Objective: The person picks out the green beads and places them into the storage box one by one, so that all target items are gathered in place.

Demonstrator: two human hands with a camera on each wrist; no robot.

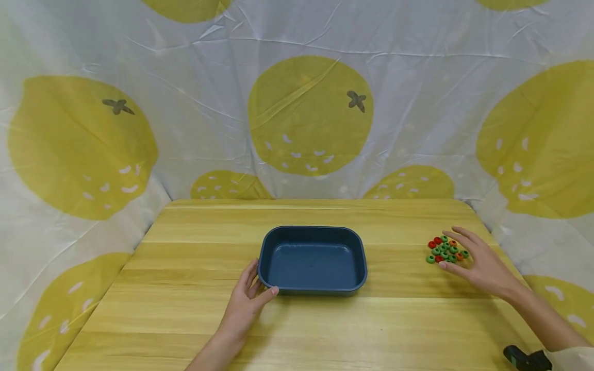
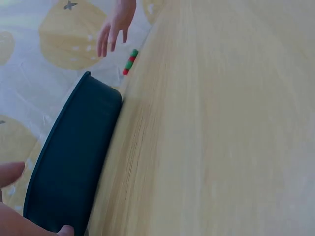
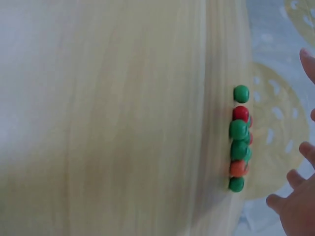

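A dark blue rectangular plastic basin [image 1: 312, 260] stands on the wooden table. My left hand [image 1: 243, 304] holds its near left corner, thumb along the front wall and fingers at the left side. In the left wrist view, the thumb lies against the basin's wall [image 2: 74, 152]. Over on the right, green, red and orange beads with holes [image 1: 445, 250] lie in a loose cluster. My right hand [image 1: 482, 265] hovers at their right side, fingers spread and thumb apart, holding nothing. In the right wrist view, its fingers [image 3: 307, 152] are beside the row of beads [image 3: 238, 130].
The light wooden table [image 1: 185, 309] runs back to a white cloth [image 1: 204, 103] printed with yellow fruit, which also hangs at both sides. A black object [image 1: 527, 357] shows by the right sleeve [image 1: 573, 359].
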